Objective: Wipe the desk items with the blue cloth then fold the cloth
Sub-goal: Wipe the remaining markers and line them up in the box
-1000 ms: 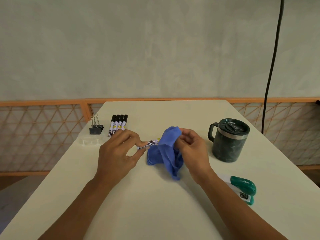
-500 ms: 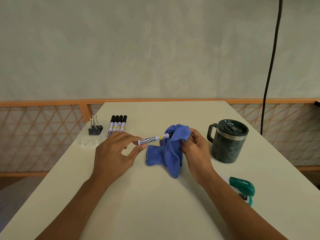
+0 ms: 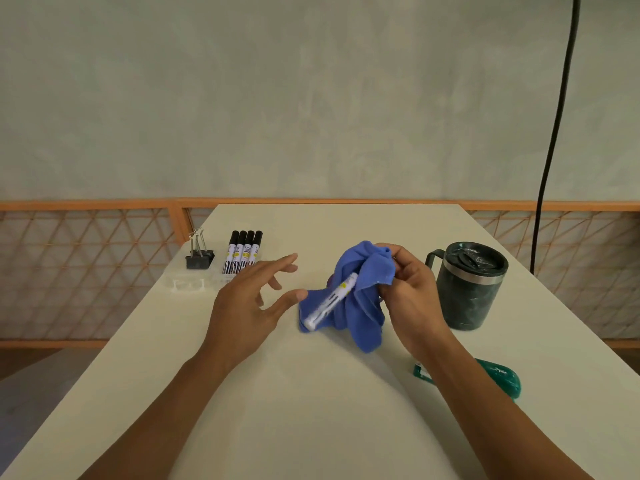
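Observation:
A bunched blue cloth (image 3: 360,306) hangs from my right hand (image 3: 407,292) at the middle of the white desk (image 3: 311,410). My right hand grips the cloth, and the cloth wraps the far end of a white marker (image 3: 330,301), which slants down to the left, blurred. Just left of the marker's free end, my left hand (image 3: 249,299) hovers with its fingers spread, holding nothing.
Several black-capped markers (image 3: 242,252) lie in a clear tray (image 3: 188,284) at the back left, beside black binder clips (image 3: 200,259). A dark green lidded mug (image 3: 471,284) stands right of the cloth. A green stapler (image 3: 498,375) lies by my right forearm. A black cable (image 3: 554,133) hangs at the right.
My left hand has let go of the marker and spread its fingers. The marker has swung from pointing left to slanting down, held only through the cloth by my right hand.

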Action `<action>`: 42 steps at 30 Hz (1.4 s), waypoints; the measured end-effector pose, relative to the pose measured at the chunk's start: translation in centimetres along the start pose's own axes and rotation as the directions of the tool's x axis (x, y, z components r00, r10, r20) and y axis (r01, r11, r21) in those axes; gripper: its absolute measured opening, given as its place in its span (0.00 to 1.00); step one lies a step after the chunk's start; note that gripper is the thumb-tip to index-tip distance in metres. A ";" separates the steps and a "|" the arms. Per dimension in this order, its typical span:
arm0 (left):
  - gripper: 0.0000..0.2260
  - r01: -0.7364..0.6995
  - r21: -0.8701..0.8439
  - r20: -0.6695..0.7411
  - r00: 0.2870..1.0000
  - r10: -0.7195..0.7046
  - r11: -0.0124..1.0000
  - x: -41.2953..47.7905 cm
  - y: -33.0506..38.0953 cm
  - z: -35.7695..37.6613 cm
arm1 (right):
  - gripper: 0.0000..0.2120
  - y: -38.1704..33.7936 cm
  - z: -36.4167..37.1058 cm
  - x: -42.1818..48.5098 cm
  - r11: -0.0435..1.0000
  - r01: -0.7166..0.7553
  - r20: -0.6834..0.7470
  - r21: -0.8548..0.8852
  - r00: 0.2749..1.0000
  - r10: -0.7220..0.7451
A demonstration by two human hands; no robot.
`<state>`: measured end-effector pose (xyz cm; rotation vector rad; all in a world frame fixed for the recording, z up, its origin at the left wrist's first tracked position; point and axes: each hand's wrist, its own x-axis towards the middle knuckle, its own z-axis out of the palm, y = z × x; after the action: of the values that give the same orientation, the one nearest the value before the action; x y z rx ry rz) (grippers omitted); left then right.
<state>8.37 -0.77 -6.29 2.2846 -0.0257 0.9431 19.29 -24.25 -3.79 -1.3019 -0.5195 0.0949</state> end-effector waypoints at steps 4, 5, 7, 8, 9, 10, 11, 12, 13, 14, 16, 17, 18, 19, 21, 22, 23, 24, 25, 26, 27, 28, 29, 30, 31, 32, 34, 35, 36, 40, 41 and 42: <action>0.24 0.076 -0.143 0.091 0.994 -0.063 0.987 0.2 0.5 0.5 | 0.15 -0.7 -0.4 0.1 0.998 0.027 0.201 -0.055 0.979 -0.015; 0.25 0.087 -0.166 0.134 0.989 -0.065 0.982 0.1 0.6 0.7 | 0.15 -0.7 -0.4 0.0 0.997 0.038 0.233 -0.062 0.972 -0.023; 0.26 0.125 -0.197 0.225 0.971 -0.079 0.973 -0.2 1.1 1.2 | 0.14 -0.9 -0.2 -0.1 0.996 0.062 0.283 -0.060 0.958 -0.043; 0.26 0.137 -0.208 0.258 0.963 -0.081 0.969 -0.4 1.3 1.6 | 0.12 -1.0 -0.1 -0.2 0.996 0.074 0.304 -0.053 0.951 -0.055; 0.24 0.140 -0.218 0.279 0.957 -0.076 0.966 -0.6 1.6 1.9 | 0.11 -1.1 0.1 -0.3 0.995 0.084 0.321 -0.047 0.945 -0.065; 0.20 0.143 -0.224 0.281 0.957 -0.077 0.964 -0.7 1.8 2.2 | 0.10 -1.3 0.1 -0.3 0.995 0.094 0.331 -0.045 0.941 -0.074; 0.14 0.157 -0.229 0.258 0.961 -0.096 0.961 -0.7 2.0 2.3 | 0.10 -1.4 0.1 -0.4 0.994 0.102 0.334 -0.041 0.939 -0.082; 0.08 0.180 -0.235 0.209 0.969 -0.131 0.955 -0.6 2.1 2.2 | 0.09 -1.5 -0.1 -0.3 0.994 0.106 0.327 -0.037 0.941 -0.088; 0.05 0.202 -0.246 0.152 0.974 -0.168 0.948 -0.5 2.1 2.1 | 0.10 -1.6 -0.3 -0.3 0.994 0.103 0.316 -0.028 0.945 -0.089; 0.04 0.209 -0.264 0.094 0.977 -0.191 0.942 -0.3 1.8 1.8 | 0.10 -1.7 -0.6 -0.2 0.995 0.095 0.303 -0.021 0.949 -0.085; 0.06 0.171 -0.273 -0.023 0.983 -0.185 0.947 0.2 1.4 1.4 | 0.13 -1.7 -1.0 -0.1 0.995 0.090 0.277 -0.035 0.958 -0.077; 0.08 0.137 -0.247 -0.071 0.985 -0.159 0.959 0.3 1.2 1.2 | 0.16 -1.6 -1.1 0.0 0.994 0.092 0.260 -0.059 0.963 -0.073; 0.10 0.101 -0.207 -0.104 0.987 -0.125 0.973 0.5 1.0 1.2 | 0.18 -1.4 -1.1 0.1 0.992 0.095 0.242 -0.087 0.968 -0.071; 0.11 0.064 -0.176 -0.121 0.989 -0.086 0.982 0.6 0.8 1.3 | 0.20 -1.3 -1.1 0.1 0.990 0.095 0.226 -0.108 0.972 -0.068; 0.13 0.032 -0.162 -0.124 0.991 -0.052 0.986 0.6 0.6 1.6 | 0.20 -1.2 -0.8 0.1 0.988 0.088 0.192 -0.128 0.979 -0.063; 0.12 0.044 -0.177 -0.111 0.992 -0.064 0.983 0.6 0.4 1.7 | 0.20 -1.2 -0.7 0.0 0.988 0.083 0.174 -0.132 0.983 -0.060; 0.11 0.071 -0.201 -0.087 0.992 -0.090 0.977 0.6 0.2 1.7 | 0.19 -1.2 -0.6 -0.2 0.988 0.078 0.158 -0.137 0.986 -0.056; 0.09 0.101 -0.228 -0.061 0.991 -0.117 0.968 0.5 0.2 1.8 | 0.18 -1.3 -0.5 -0.3 0.987 0.071 0.142 -0.142 0.989 -0.050; 0.06 0.123 -0.240 -0.030 0.990 -0.134 0.963 0.4 0.2 1.7 | 0.16 -1.3 -0.4 -0.4 0.988 0.062 0.128 -0.143 0.991 -0.044; 0.04 0.127 -0.250 -0.002 0.991 -0.132 0.960 0.3 0.3 1.6 | 0.15 -1.4 -0.3 -0.5 0.989 0.053 0.114 -0.141 0.993 -0.037; 0.06 0.122 -0.238 0.010 0.992 -0.123 0.963 0.2 0.5 1.5 | 0.14 -1.3 -0.3 -0.5 0.989 0.045 0.097 -0.143 0.995 -0.031; 0.08 0.116 -0.230 0.014 0.993 -0.116 0.966 0.2 0.9 1.4 | 0.14 -1.3 -0.4 -0.4 0.988 0.036 0.074 -0.151 0.997 -0.025; 0.09 0.126 -0.219 0.007 0.992 -0.127 0.968 0.2 1.4 1.2 | 0.14 -1.2 -0.4 -0.4 0.987 0.026 0.051 -0.159 0.999 -0.018; 0.09 0.131 -0.224 -0.010 0.991 -0.136 0.966 0.2 1.8 0.9 | 0.15 -1.1 -0.5 -0.3 0.986 0.016 0.029 -0.168 1.000 -0.012; 0.09 0.127 -0.224 -0.025 0.990 -0.136 0.966 0.2 2.3 0.7 | 0.15 -1.0 -0.5 -0.3 0.984 0.009 0.015 -0.178 1.000 -0.006; 0.08 0.110 -0.230 -0.030 0.992 -0.120 0.967 0.3 2.9 0.5 | 0.15 -1.0 -0.3 -0.4 0.982 0.004 0.007 -0.189 1.000 -0.002; 0.02 0.101 -0.250 0.020 0.995 -0.099 0.963 0.3 3.9 0.2 | 0.13 -0.9 0.2 -0.6 0.983 -0.003 -0.002 -0.186 1.000 0.002; 0.05 0.114 -0.255 0.058 0.993 -0.102 0.960 0.2 4.2 0.1 | 0.12 -0.9 0.5 -0.8 0.984 -0.002 -0.003 -0.178 1.000 0.002; 0.07 0.137 -0.266 0.097 0.989 -0.115 0.954 0.1 4.5 0.1 | 0.12 -1.0 0.8 -0.9 0.984 0.001 -0.004 -0.177 1.000 -0.001; 0.04 0.205 -0.287 0.175 0.972 -0.159 0.936 -0.2 4.5 0.2 | 0.14 -1.1 1.4 -1.2 0.978 0.016 -0.006 -0.206 1.000 -0.018; 0.04 0.225 -0.297 0.194 0.966 -0.172 0.928 -0.1 4.3 0.2 | 0.15 -1.1 1.4 -1.3 0.977 0.018 -0.009 -0.210 1.000 -0.021; 0.04 0.255 -0.299 0.222 0.956 -0.193 0.920 0.0 4.3 -0.1 | 0.15 -1.1 1.5 -1.3 0.976 0.025 -0.012 -0.214 1.000 -0.028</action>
<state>7.26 -4.13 -3.77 2.0093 0.0010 0.5539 17.33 -23.69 -2.96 -1.5046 -0.5454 0.0071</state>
